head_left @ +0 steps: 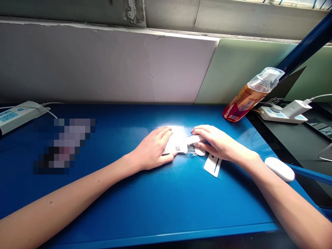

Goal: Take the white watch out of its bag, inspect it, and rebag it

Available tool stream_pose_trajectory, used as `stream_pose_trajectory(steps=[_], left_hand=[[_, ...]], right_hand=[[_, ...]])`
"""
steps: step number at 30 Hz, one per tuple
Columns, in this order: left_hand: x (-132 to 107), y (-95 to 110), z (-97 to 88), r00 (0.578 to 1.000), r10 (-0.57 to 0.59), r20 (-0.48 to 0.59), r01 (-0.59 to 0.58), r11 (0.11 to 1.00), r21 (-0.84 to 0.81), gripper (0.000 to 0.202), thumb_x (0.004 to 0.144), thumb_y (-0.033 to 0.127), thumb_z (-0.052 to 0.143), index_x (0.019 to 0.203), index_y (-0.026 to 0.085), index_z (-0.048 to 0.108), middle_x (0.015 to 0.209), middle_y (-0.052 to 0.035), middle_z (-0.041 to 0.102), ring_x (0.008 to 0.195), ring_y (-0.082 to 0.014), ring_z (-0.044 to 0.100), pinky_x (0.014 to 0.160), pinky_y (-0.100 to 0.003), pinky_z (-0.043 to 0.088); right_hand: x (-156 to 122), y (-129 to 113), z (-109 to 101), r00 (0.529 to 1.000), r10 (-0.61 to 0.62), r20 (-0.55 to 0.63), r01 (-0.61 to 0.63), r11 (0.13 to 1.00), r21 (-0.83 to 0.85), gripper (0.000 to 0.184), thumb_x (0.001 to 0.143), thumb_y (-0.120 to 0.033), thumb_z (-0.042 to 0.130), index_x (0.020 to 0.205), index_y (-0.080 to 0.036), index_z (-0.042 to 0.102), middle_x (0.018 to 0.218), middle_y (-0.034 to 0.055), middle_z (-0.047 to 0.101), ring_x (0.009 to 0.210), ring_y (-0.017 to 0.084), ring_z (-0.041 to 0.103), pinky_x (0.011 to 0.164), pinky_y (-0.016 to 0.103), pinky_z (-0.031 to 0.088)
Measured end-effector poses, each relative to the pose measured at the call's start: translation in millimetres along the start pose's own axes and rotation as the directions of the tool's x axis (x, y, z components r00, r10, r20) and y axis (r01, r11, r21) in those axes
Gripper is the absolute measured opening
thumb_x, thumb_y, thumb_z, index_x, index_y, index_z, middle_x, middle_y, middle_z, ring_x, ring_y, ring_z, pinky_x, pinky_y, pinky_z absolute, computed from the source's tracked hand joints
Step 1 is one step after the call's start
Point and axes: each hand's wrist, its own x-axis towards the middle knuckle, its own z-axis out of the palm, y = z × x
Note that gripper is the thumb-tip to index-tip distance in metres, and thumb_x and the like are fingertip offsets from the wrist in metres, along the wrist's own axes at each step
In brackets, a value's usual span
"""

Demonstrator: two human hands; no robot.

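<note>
My left hand (155, 148) is closed on the left end of a small clear plastic packet with a white label (178, 143), which bears a square printed code. Glare washes out the packet's upper part. At its right end, my right hand (215, 141) has its thumb and fingers closed around a small white piece (195, 139), whose kind I cannot make out. A round white disc (200, 151) shows just under the right fingertips. Below that hand, a white card with a dark slot (213, 165) lies flat on the blue table (166, 200), partly covered by the hand.
A tilted orange-red bottle with a clear cap (250, 95) leans at the back right. Beside my right forearm sits a white rounded object (280, 169). Power strips lie at left (22, 116) and right (282, 114). A pixelated object (70, 141) lies at left.
</note>
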Motion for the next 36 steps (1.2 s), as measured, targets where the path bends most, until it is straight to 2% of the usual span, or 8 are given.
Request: stream_pose_trajectory(steps=[5, 14, 16, 18, 21, 23, 30, 36], left_hand=[[2.3, -1.0, -4.8, 0.999, -0.019, 0.030, 0.019, 0.999, -0.026, 0.061, 0.090, 0.047, 0.056, 0.133, 0.004, 0.052, 0.140, -0.0247, 0.054, 0.134, -0.0369, 0.049, 0.111, -0.050, 0.042], [1.4, -0.4, -5.9, 0.999, -0.042, 0.023, 0.044, 0.996, -0.080, 0.064, 0.089, 0.047, 0.057, 0.137, 0.005, 0.048, 0.144, -0.0257, 0.051, 0.135, -0.0386, 0.048, 0.111, -0.053, 0.042], [0.8, 1.7, -5.4, 0.997, -0.054, -0.055, 0.048, 0.994, -0.103, 0.065, 0.089, 0.045, 0.057, 0.139, 0.006, 0.044, 0.146, -0.0263, 0.047, 0.136, -0.0376, 0.047, 0.111, -0.052, 0.043], [0.4, 5.4, -7.0, 0.967, -0.075, -0.242, 0.054, 0.994, -0.094, 0.056, 0.089, 0.039, 0.058, 0.135, 0.010, 0.047, 0.144, -0.0241, 0.049, 0.135, -0.0352, 0.048, 0.109, -0.050, 0.045], [0.0, 13.7, -13.0, 0.836, -0.059, -0.545, 0.057, 0.998, -0.021, 0.039, 0.087, 0.031, 0.060, 0.123, 0.017, 0.051, 0.134, -0.0189, 0.056, 0.126, -0.0323, 0.054, 0.104, -0.050, 0.048], [0.2, 20.2, -16.8, 0.806, 0.006, -0.592, 0.012, 1.000, 0.026, 0.038, 0.086, 0.030, 0.062, 0.121, 0.019, 0.051, 0.132, -0.0178, 0.058, 0.125, -0.0326, 0.055, 0.102, -0.051, 0.049], [5.2, 32.6, -13.4, 0.940, 0.080, -0.330, -0.053, 0.995, 0.089, 0.043, 0.094, 0.032, 0.054, 0.133, 0.013, 0.053, 0.132, -0.0183, 0.063, 0.127, -0.0327, 0.057, 0.107, -0.051, 0.046], [6.4, 28.5, -11.8, 0.966, -0.026, -0.256, 0.005, 0.997, -0.082, 0.027, 0.099, 0.022, 0.040, 0.102, 0.014, 0.066, 0.106, -0.0143, 0.073, 0.101, -0.0279, 0.069, 0.090, -0.044, 0.055]], right_hand=[[-2.4, 9.5, -7.0, 0.999, 0.027, -0.019, -0.028, 0.999, -0.035, 0.030, 0.098, -0.034, 0.054, 0.124, -0.018, 0.055, 0.120, 0.0155, 0.066, 0.109, 0.031, 0.064, 0.092, 0.047, 0.056], [-1.2, 18.3, -10.0, 0.949, 0.165, -0.268, -0.178, 0.984, -0.024, 0.031, 0.099, -0.032, 0.047, 0.127, -0.019, 0.054, 0.116, 0.0160, 0.065, 0.106, 0.032, 0.064, 0.091, 0.049, 0.054], [0.5, 15.8, -5.9, 0.941, 0.181, -0.287, -0.195, 0.980, -0.023, 0.031, 0.099, -0.033, 0.047, 0.126, -0.018, 0.055, 0.116, 0.0163, 0.065, 0.107, 0.033, 0.064, 0.091, 0.050, 0.054], [1.7, 12.1, -2.2, 0.939, 0.181, -0.294, -0.199, 0.979, -0.033, 0.031, 0.099, -0.034, 0.047, 0.125, -0.018, 0.056, 0.116, 0.0162, 0.066, 0.106, 0.033, 0.064, 0.090, 0.049, 0.054], [2.6, 3.5, 0.6, 0.937, 0.150, -0.315, -0.175, 0.983, -0.052, 0.031, 0.100, -0.034, 0.047, 0.125, -0.019, 0.054, 0.117, 0.0160, 0.066, 0.108, 0.032, 0.064, 0.091, 0.049, 0.054], [3.3, -5.3, 1.1, 0.933, 0.121, -0.339, -0.149, 0.987, -0.057, 0.031, 0.100, -0.033, 0.048, 0.125, -0.018, 0.054, 0.117, 0.0161, 0.066, 0.107, 0.032, 0.064, 0.091, 0.048, 0.054], [12.0, -38.4, 0.1, 0.928, 0.047, -0.371, -0.033, 0.999, 0.043, 0.026, 0.100, -0.033, 0.047, 0.121, -0.021, 0.059, 0.112, 0.0125, 0.069, 0.102, 0.028, 0.065, 0.088, 0.042, 0.055], [29.1, -48.9, -8.3, 0.887, 0.119, -0.445, 0.057, 0.930, 0.363, 0.027, 0.093, -0.046, 0.061, 0.101, -0.021, 0.070, 0.096, 0.0081, 0.075, 0.088, 0.024, 0.070, 0.079, 0.037, 0.056]])
